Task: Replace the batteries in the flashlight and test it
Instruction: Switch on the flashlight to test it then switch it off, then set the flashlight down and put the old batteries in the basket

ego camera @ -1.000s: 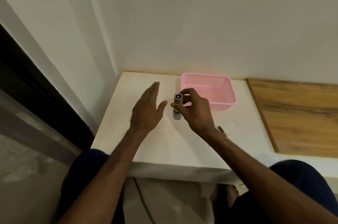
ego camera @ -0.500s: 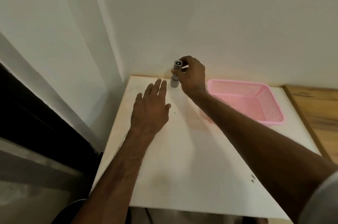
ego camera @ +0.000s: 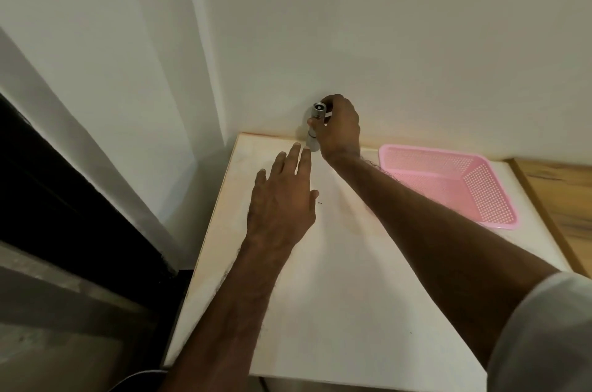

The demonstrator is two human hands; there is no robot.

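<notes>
Right hand point(ego camera: 340, 129) grips upright silver cylindrical flashlight point(ego camera: 314, 132)

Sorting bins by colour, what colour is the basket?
Pink, with perforated mesh walls; basket shows in the head view.

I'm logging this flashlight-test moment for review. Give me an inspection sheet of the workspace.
Surface: white table, faint stains.
Job's things: flashlight held upright near the table's far edge by the wall; no batteries seen.
Clutter: pink basket, nothing seen inside.
Hands: right hand grips the flashlight; left hand open, flat, fingertips near the flashlight's base.
Cables: thin one below the table's near-left corner.
Surroundings: white wall, wooden surface on the right.
</notes>
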